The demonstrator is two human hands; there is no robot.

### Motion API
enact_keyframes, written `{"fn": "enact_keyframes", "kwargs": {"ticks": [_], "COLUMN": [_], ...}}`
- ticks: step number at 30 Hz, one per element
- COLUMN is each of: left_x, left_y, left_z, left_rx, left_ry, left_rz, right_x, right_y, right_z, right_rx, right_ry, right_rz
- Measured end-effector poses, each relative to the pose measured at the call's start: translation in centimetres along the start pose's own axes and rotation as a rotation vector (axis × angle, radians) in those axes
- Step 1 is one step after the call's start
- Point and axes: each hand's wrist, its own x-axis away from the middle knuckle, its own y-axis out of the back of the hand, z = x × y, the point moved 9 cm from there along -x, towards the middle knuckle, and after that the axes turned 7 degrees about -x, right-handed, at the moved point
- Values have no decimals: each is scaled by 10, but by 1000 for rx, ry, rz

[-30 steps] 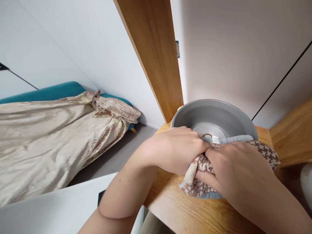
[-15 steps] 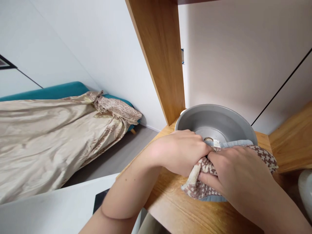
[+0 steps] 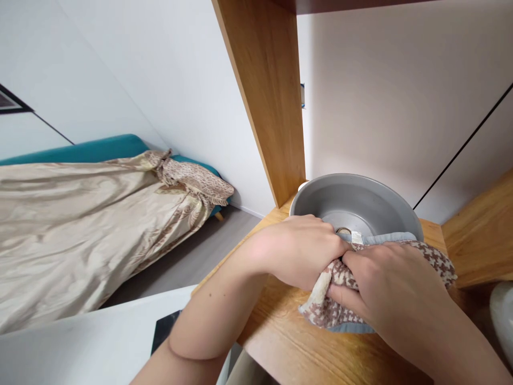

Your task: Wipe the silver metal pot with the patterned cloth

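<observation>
Both of my hands grip a brown-and-white houndstooth cloth (image 3: 340, 315) with light blue edging and a small white label. My left hand (image 3: 304, 248) is closed on its left part, fingers curled under and partly hidden. Close beside it, my right hand (image 3: 396, 278) is wrapped over the middle of the cloth, thumb toward my left hand. The cloth lies bunched across the near rim of a grey basin (image 3: 356, 200). Inside the basin, near the cloth, a small ring-shaped thing (image 3: 343, 231) is partly covered.
The basin stands on a wooden shelf top (image 3: 276, 321), with a wooden upright (image 3: 266, 101) behind on the left. At far left is a teal sofa (image 3: 108, 147) under a beige cover (image 3: 80, 224). A white surface (image 3: 92, 331) lies at lower left, and a pale rounded object (image 3: 503, 310) at the right edge.
The view has shifted very slightly. My hands keep their hold on the cloth at the basin's rim, with almost no visible movement.
</observation>
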Motion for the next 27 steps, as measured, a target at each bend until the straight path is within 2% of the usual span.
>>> {"fn": "enact_keyframes", "kwargs": {"ticks": [7, 16, 20, 27], "left_x": [0, 1, 1, 3], "left_y": [1, 0, 1, 3], "left_z": [0, 1, -2, -3], "left_rx": [2, 5, -7, -17], "left_ry": [-6, 6, -47, -142], "left_rz": [-19, -20, -31, -49], "right_x": [2, 4, 5, 3], "right_y": [2, 0, 1, -7], "right_z": [1, -1, -3, -12], "right_rx": [-14, -9, -5, 9], "right_ry": [44, 27, 32, -26], "right_rz": [-63, -34, -40, 85]}}
